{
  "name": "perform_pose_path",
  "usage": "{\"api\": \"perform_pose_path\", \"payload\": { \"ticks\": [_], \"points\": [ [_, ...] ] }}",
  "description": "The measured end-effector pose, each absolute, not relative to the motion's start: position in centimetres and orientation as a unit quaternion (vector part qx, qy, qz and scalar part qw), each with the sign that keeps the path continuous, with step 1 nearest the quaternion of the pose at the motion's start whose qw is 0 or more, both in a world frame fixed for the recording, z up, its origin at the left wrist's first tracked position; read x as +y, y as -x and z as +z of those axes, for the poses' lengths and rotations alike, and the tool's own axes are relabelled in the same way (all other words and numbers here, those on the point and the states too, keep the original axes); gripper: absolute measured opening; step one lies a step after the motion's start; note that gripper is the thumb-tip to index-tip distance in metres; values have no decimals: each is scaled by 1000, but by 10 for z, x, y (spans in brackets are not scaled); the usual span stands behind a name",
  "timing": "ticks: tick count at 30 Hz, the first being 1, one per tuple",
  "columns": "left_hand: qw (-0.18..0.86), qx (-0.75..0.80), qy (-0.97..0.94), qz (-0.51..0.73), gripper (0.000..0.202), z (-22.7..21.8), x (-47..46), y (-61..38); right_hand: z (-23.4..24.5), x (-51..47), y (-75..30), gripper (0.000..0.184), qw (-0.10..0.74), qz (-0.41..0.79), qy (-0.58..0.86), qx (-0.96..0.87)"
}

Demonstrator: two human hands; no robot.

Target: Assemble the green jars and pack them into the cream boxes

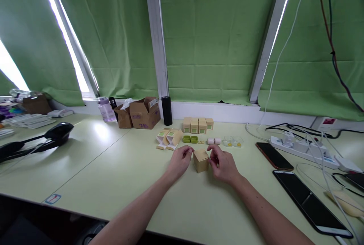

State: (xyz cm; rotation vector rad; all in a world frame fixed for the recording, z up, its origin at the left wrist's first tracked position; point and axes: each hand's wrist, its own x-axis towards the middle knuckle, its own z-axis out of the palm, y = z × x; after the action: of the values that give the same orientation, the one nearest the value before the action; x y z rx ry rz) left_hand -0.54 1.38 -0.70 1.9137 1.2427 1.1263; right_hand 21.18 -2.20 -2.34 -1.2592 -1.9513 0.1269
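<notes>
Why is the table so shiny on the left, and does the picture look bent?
Head view: daylight leaks beside the green fabric blinds, probably causing the white glare on the pale green tabletop; head view again: grey window posts fan out upward, perhaps lens stretch.

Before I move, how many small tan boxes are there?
7: the near box between left hand and right hand, two opened boxes beyond the left hand, four back-row boxes. More may be hidden behind.
</notes>
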Motion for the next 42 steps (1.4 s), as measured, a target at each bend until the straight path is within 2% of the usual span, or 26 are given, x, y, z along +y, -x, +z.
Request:
{"api": "perform_pose_path", "payload": {
  "ticks": [7, 20, 26, 30, 35, 42],
  "points": [
    [288, 468, -722, 421, 28, -6, 11, 4, -29, -14, -210, 30, 402, 62, 563, -719],
    [251, 502, -726, 396, 30, -7, 12, 5, -41, -5, -214, 23, 286, 79, 660, -690],
    [265, 503, -732, 376, 40, -8, 11, 4, -41, -5, -214, 26, 267, 84, 659, -698],
    [248, 520, -727, 373, 42, -7, 11, 5, -39, -5, -215, 30, 274, 102, 651, -701],
    [231, 538, -718, 377, 30, -6, 11, 5, -36, -3, -224, 38, 291, 166, 619, -710],
    [190, 554, -717, 378, 21, -8, 14, 7, -18, -13, -230, 69, 317, 304, 559, -704]
  ]
}}
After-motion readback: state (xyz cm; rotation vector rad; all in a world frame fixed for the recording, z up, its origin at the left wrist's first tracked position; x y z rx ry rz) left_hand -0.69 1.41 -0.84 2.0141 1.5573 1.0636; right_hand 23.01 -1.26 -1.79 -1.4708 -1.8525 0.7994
